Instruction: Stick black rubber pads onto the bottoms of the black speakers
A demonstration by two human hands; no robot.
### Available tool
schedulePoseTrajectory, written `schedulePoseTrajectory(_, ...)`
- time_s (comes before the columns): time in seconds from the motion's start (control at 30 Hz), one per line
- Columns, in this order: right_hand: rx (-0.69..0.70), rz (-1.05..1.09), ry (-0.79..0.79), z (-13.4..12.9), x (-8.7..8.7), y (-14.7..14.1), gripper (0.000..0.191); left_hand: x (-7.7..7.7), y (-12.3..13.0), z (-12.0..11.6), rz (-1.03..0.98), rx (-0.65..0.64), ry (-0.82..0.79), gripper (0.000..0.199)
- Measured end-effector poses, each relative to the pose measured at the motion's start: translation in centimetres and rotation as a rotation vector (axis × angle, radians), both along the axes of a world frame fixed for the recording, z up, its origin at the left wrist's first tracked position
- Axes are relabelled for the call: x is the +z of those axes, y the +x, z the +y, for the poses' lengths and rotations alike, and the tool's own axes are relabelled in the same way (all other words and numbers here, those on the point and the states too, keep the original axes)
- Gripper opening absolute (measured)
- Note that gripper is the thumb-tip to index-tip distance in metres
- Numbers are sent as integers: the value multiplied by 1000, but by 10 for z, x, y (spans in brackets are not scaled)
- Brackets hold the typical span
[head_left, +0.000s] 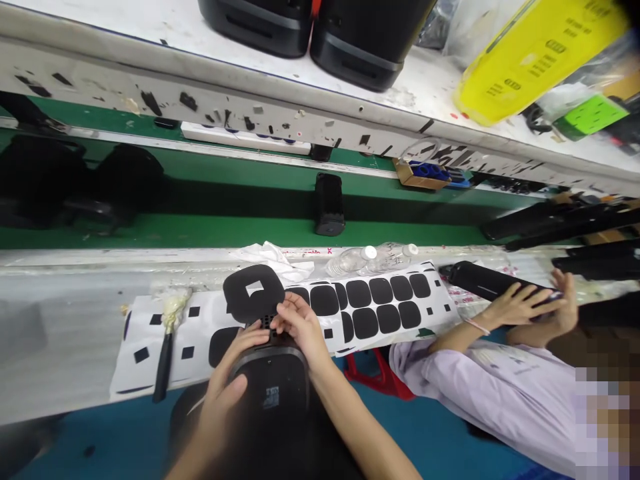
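My left hand (235, 373) wraps around a black cylindrical device (273, 383), which is tilted with its slotted end up over the white backing sheet (150, 363). My right hand (295, 323) pinches that end, close to a black rounded-square pad with a square hole (237, 293). The pad lies against the device's end, and my fingers hide part of the join. Several similar black pads (365, 323) stay stuck on the sheet to the right. Small black squares (141, 355) dot its left part.
A tape-wrapped black-handled tool (164, 353) lies on the sheet. Two plastic bottles (373, 260) and a white cloth (275, 261) sit behind it. A co-worker's hands (530, 307) hold a black cylinder (485, 281) at right. A green conveyor (225, 233) runs beyond.
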State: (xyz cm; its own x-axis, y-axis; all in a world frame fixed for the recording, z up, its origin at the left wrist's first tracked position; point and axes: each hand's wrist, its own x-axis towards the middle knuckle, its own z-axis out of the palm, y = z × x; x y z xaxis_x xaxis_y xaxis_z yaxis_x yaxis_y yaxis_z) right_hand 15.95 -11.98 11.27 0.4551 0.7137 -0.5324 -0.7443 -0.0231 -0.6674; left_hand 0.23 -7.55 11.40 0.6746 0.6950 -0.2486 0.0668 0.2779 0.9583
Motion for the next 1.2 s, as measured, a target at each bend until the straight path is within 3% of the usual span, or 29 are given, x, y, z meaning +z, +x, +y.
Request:
schedulePoseTrajectory(0.3,-253,100,-49,5,4,5,56,-2,3,6,-84,1,-92,41)
schedulePoseTrajectory(0.47,-342,99,-18,-19,30,35,57,4,1,6,-85,-41,-175,39)
schedulePoseTrajectory(0.57,-223,28,-11,-47,52,43,44,4,-4,5,-75,-43,-189,41)
schedulePoseTrajectory(0.7,1,-191,-58,-74,68,31,21,-1,-8,3,-85,-50,-62,35)
schedulePoseTrajectory(0.9,204,-200,-122,-80,72,3,26,5,-4,0,-100,12,4,30)
schedulePoseTrajectory(1.07,268,-365,-265,-79,73,-17,29,12,-7,2,-209,-107,-36,45)
schedulePoseTrajectory(1.2,226,-479,-368,-78,78,-28,25,10,-16,7,-217,-216,-75,54)
